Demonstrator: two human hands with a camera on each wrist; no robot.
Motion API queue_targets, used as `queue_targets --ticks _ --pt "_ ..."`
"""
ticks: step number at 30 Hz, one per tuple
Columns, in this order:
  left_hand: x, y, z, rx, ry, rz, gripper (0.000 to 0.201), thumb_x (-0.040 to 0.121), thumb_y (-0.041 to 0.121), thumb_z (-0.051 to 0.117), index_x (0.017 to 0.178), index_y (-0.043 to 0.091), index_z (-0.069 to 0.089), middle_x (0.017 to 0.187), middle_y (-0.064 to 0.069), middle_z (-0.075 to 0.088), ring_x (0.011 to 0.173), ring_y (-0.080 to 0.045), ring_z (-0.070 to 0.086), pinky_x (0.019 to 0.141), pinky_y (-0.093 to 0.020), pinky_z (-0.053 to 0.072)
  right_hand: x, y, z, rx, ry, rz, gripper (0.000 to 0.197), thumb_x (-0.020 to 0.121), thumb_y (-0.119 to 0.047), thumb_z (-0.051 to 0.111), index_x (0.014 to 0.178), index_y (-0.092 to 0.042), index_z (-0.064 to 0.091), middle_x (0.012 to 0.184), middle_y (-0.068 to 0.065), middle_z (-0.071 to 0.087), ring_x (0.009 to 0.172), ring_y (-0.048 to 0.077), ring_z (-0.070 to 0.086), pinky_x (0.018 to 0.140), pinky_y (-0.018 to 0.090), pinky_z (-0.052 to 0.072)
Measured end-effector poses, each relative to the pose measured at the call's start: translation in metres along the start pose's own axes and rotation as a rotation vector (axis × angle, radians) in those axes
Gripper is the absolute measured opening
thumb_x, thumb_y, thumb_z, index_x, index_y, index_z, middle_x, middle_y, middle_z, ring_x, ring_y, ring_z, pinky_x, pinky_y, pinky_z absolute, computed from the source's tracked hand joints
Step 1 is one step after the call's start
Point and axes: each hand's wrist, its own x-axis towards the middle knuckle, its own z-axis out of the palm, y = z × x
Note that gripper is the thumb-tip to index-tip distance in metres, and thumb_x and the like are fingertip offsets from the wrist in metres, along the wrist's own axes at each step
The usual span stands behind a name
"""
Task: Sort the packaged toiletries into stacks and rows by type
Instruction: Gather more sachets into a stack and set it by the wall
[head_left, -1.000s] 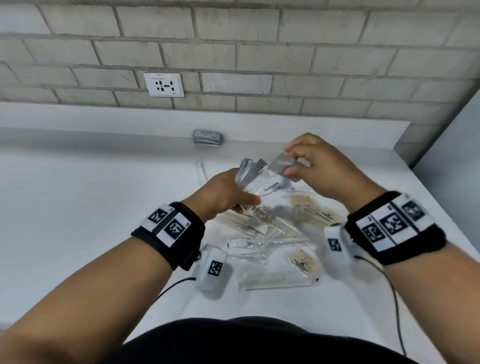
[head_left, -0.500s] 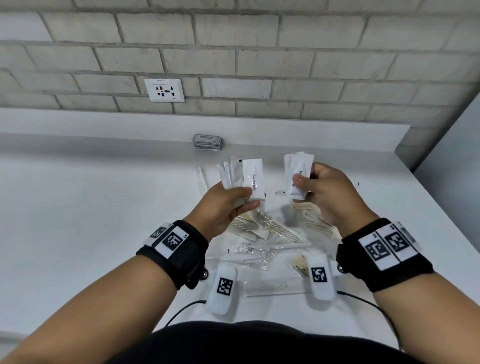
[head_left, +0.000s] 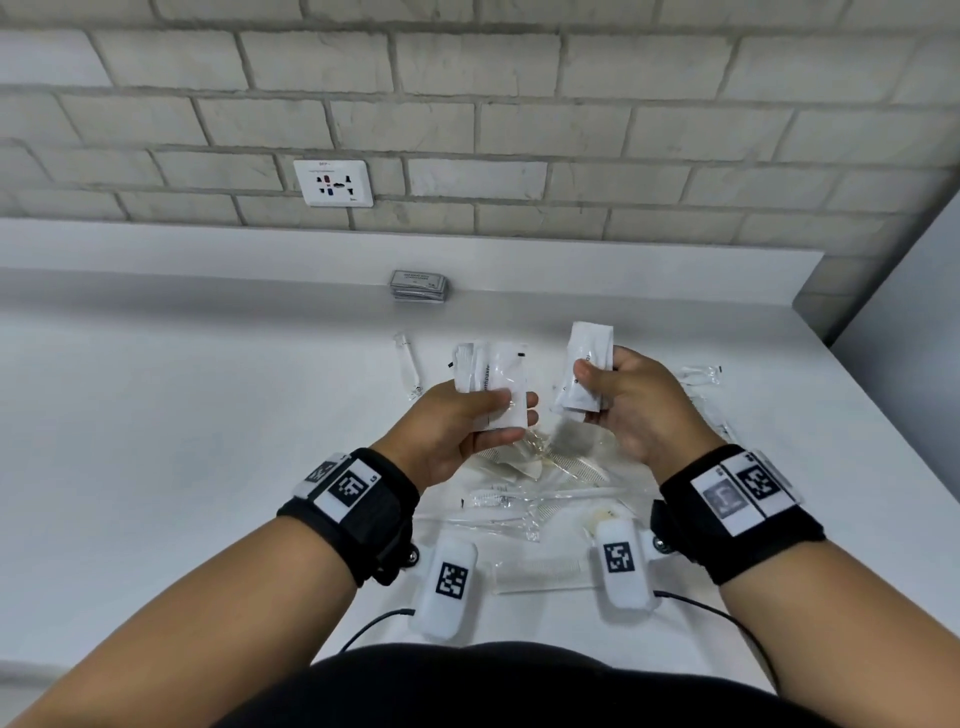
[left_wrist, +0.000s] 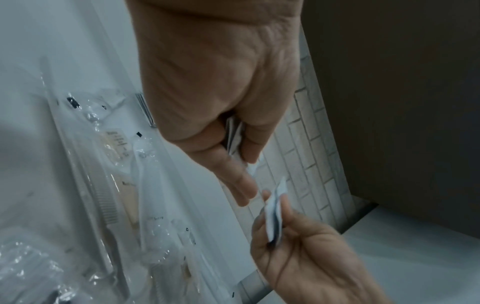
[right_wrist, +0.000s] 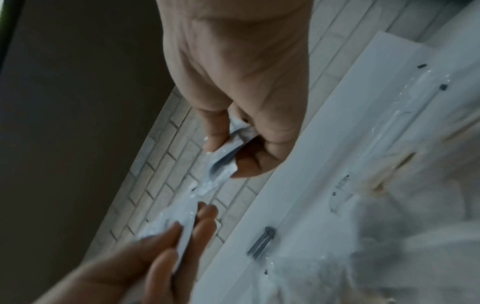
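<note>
My left hand (head_left: 498, 415) holds a fan of white toothpaste sachets (head_left: 491, 371) between thumb and fingers, above the middle of the white counter (head_left: 182, 415). My right hand (head_left: 597, 384) pinches a second bunch of white sachets (head_left: 587, 364) a little to the right, held upright. In the left wrist view the left hand (left_wrist: 241, 148) grips its sachets (left_wrist: 235, 135), and the right hand's sachets (left_wrist: 275, 214) show edge-on below. The right wrist view shows the right hand (right_wrist: 228, 152) gripping its sachets (right_wrist: 226, 160). Clear-wrapped combs and toothbrushes (head_left: 519, 499) lie scattered under both hands.
A small stack of dark grey packets (head_left: 418, 286) sits at the counter's back edge, below a wall socket (head_left: 333, 183). One thin clear packet (head_left: 408, 364) lies left of the hands, more clear packets (head_left: 701, 374) to the right. A grey wall (head_left: 909, 312) borders the right side.
The single fanned bunch held by both hands has been split into two. Each hand now holds its own bunch, and the hands have moved slightly apart and stand upright.
</note>
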Motion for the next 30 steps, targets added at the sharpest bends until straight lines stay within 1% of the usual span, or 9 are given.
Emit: queue_targets --ticks 6,10,13,15,19,22,24,26,30 --pt "-0.001 -0.001 0.006 0.079 -0.015 0.018 0.018 0.091 0.013 0.062 0.106 0.004 0.066 0.096 -0.007 0.074 0.087 -0.020 0.072 0.066 -0.023 0.059 -0.013 -0.008 0.022 -0.202 -0.167 -0.094 0.014 0.081 -0.001 0.069 0.094 -0.007 0.070 0.081 0.011 0.072 0.072 0.025 0.069 0.068 0.037 0.058" --pt "-0.002 0.005 0.005 -0.030 0.057 0.004 0.029 0.096 0.029 0.054 0.107 0.004 0.063 0.095 -0.011 0.073 0.080 -0.019 0.073 0.061 -0.019 0.058 -0.009 -0.012 0.017 -0.545 0.038 -0.789 0.017 0.081 -0.006 0.069 0.089 -0.020 0.074 0.083 -0.003 0.055 0.077 0.009 0.058 0.074 0.019 0.047" --pt "-0.006 0.013 0.003 -0.135 0.064 -0.008 0.016 0.092 0.022 0.061 0.097 0.009 0.067 0.086 -0.004 0.072 0.074 -0.015 0.072 0.056 -0.017 0.057 -0.011 -0.005 0.007 -1.047 -0.008 -1.281 0.029 0.096 -0.023 0.050 0.091 -0.024 0.078 0.082 0.003 0.058 0.077 0.023 0.056 0.069 0.033 0.045" --pt "-0.007 0.015 0.004 -0.095 0.032 0.009 0.010 0.087 0.009 0.065 0.097 0.011 0.068 0.084 0.000 0.071 0.071 -0.010 0.070 0.056 -0.016 0.056 -0.012 0.002 0.002 -1.183 -0.013 -1.348 0.046 0.103 -0.035 0.035 0.093 -0.025 0.079 0.080 0.005 0.061 0.075 0.025 0.056 0.067 0.035 0.044" --pt "-0.004 0.012 0.005 -0.027 0.066 0.073 0.017 0.083 0.000 0.068 0.097 0.009 0.067 0.082 -0.001 0.071 0.069 -0.010 0.068 0.057 -0.017 0.056 -0.007 0.016 -0.008 -1.032 -0.033 -1.197 0.030 0.096 -0.019 0.046 0.111 -0.020 0.072 0.084 0.005 0.054 0.079 0.021 0.053 0.070 0.028 0.045" --pt "-0.001 0.011 0.001 -0.042 0.118 0.135 0.021 0.082 0.000 0.069 0.102 0.005 0.066 0.084 -0.003 0.069 0.071 -0.010 0.067 0.058 -0.020 0.057 -0.012 0.015 -0.008 -0.892 -0.033 -0.766 0.039 0.089 -0.002 0.057 0.125 -0.018 0.062 0.097 -0.001 0.050 0.090 0.013 0.053 0.083 0.009 0.041" --pt "0.001 0.009 -0.002 -0.034 0.131 0.181 0.017 0.082 -0.001 0.068 0.098 0.005 0.065 0.083 -0.004 0.068 0.071 -0.011 0.067 0.060 -0.021 0.057 -0.013 0.007 -0.007 -0.756 -0.019 -0.475 0.030 0.092 -0.008 0.057 0.117 -0.022 0.062 0.106 -0.001 0.057 0.096 0.015 0.058 0.087 0.020 0.046" --pt "0.002 0.007 -0.003 -0.021 0.133 0.207 0.017 0.083 -0.002 0.068 0.099 0.004 0.065 0.083 -0.005 0.068 0.072 -0.012 0.068 0.062 -0.022 0.057 -0.013 -0.003 -0.005 -0.477 -0.062 -0.297 0.016 0.093 -0.009 0.057 0.102 -0.022 0.063 0.101 0.005 0.066 0.090 0.022 0.064 0.076 0.032 0.053" --pt "0.001 0.004 0.006 0.045 0.033 0.162 0.024 0.084 -0.001 0.066 0.108 0.001 0.064 0.087 -0.006 0.070 0.075 -0.013 0.069 0.065 -0.022 0.058 -0.018 -0.012 0.014 -0.145 -0.198 -0.120 0.010 0.093 -0.008 0.057 0.096 -0.014 0.064 0.082 0.003 0.071 0.071 0.018 0.067 0.057 0.027 0.052"
